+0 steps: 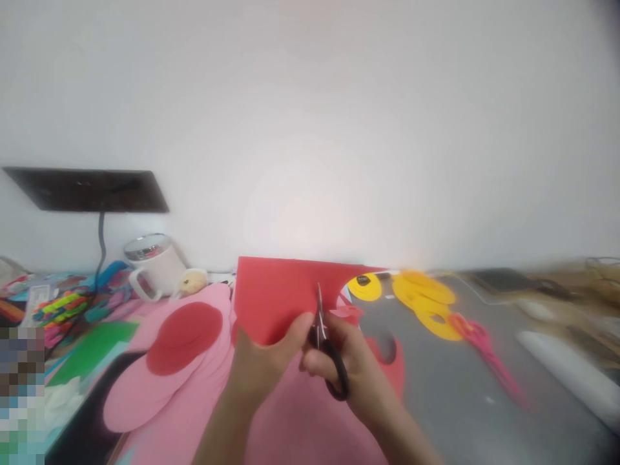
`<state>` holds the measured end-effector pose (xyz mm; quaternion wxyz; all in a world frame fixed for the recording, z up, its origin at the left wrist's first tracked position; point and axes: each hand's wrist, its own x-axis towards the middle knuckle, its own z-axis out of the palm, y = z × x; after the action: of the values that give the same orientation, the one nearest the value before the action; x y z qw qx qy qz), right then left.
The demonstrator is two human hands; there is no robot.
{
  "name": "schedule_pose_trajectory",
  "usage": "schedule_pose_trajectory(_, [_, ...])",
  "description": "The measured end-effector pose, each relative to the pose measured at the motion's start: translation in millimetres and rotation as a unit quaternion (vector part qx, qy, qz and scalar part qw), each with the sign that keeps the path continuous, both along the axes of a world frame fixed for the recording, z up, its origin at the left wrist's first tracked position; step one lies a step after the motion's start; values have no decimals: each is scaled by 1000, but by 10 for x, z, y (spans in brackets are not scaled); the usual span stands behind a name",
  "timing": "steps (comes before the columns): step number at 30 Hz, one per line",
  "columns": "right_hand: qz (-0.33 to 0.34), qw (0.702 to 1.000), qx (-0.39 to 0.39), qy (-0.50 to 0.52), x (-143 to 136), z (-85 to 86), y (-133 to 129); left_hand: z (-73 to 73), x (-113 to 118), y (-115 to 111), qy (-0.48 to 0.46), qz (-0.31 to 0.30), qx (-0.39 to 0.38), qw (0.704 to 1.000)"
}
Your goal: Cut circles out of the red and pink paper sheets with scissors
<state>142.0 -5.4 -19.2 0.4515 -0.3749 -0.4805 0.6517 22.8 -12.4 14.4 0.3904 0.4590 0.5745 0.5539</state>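
In the middle, a large red sheet [281, 290] stands propped upright, its right side cut into a curve. My left hand [264, 361] grips the sheet's lower edge, the thumb on the near face and the other fingers mostly hidden. My right hand [346, 352] holds black-handled scissors [334, 368], their blades pointing up in front of the sheet beside my left thumb. Whether the blades are parted is hard to make out. Below the right hand, a curved red offcut [391, 365] lies on the table. Red discs [186, 336] rest on pink discs [140, 397] at the left.
Yellow discs [423, 297] and blurred pink scissors [489, 355] lie on the grey surface [436, 400] at the right. A white mug [157, 265] stands back left, near a dark panel [87, 189] with a cable. Colourful craft bits [62, 307] crowd the far left.
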Motion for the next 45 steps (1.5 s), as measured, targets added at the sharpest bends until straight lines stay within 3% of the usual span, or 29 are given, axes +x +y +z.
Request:
schedule_pose_trajectory(6, [1,1000,15,24,3,30,11,-9,-2,-18,1,-28,14,1000])
schedule_pose_trajectory(33, [-7,1000,15,-18,18,25,5,19,-17,-22,21,-48,22,998])
schedule_pose_trajectory(39, [-5,999,19,-26,15,2,-2,10,-40,11,-9,-58,29,998])
schedule_pose_trajectory(45, [-12,1000,16,-17,-16,-15,-8,6,-4,3,-20,-53,-3,998])
